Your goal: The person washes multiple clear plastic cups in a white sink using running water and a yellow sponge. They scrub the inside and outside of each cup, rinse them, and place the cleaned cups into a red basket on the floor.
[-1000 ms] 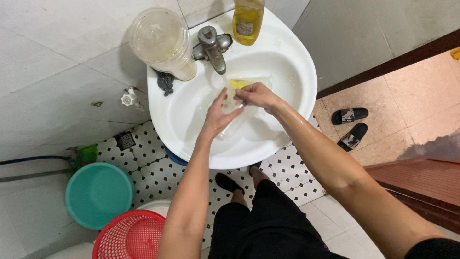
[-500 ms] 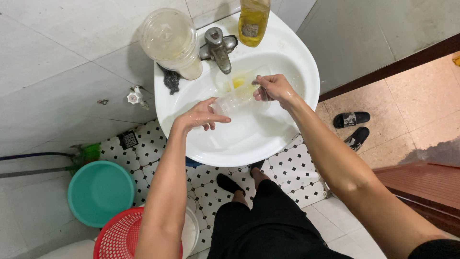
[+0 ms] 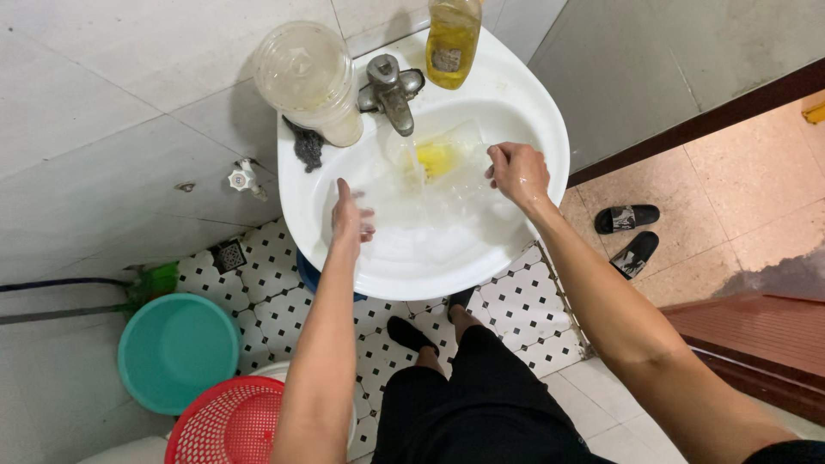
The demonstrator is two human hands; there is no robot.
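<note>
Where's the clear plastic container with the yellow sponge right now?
In the head view, the clear plastic container lies in the white sink basin under the metal faucet, held at its right end by the right hand.

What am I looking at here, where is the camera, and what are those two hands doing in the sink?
The camera sits on a person's head and looks straight down, so you see their own arms, dark trousers and feet. Below is a white sink with a metal tap. The right hand holds a clear plastic container with something yellow inside, under the tap. The left hand is open over the wet basin and holds nothing. On the rim stand a lidded clear jar and a bottle of yellow liquid. On the floor are a teal bucket, a red basket and black slippers.
</note>
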